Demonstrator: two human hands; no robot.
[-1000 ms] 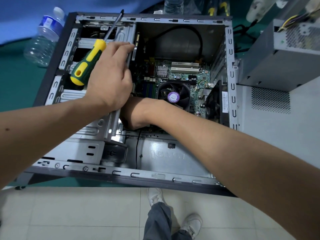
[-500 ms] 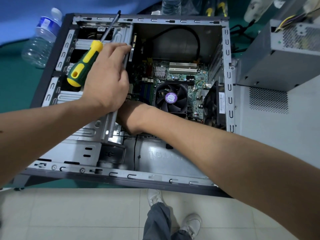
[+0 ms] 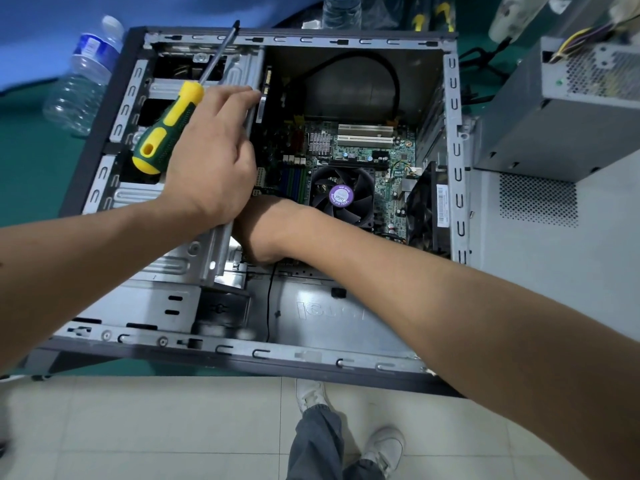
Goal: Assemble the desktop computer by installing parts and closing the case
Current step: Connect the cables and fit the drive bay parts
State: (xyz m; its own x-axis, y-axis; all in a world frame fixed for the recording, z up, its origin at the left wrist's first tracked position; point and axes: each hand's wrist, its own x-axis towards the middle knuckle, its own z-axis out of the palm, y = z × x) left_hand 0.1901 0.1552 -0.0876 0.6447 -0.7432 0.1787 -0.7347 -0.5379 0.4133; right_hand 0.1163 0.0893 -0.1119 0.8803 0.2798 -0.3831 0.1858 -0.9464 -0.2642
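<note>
The computer case [image 3: 304, 355] lies on its side with the open face up, and every position below is given relative to it. The left hand [image 3: 211, 157] sits over the drive cage [image 3: 194, 237] at the case's left half. It grips the screwdriver [image 3: 166, 133] by its green-and-yellow handle, with the shaft pointing out past the far rim, while the fingertips [image 3: 249, 93] rest on the cage's inner edge. The right hand [image 3: 259, 233] reaches under that edge, beside the motherboard [image 3: 363, 147] and close to the CPU fan [image 3: 341, 195]. Its fingers are hidden below the cage, so its grip cannot be told.

Across the last second neither hand has changed its hold. Only the view has drifted a little; the screwdriver sits at the same angle and the right wrist occupies the same spot. The likely reading is a slow, blind operation under the cage, such as seating a connector or feeling for a mount, not a transfer of parts.

The power supply [image 3: 554, 109] stands outside the case, just beside its right wall, with its wire bundle loose. It is not yet installed, and no side panel is fitted. The assembly is judged to be at an early-to-middle stage. A water bottle [image 3: 83, 77] lies beyond the case's far-left corner.
</note>
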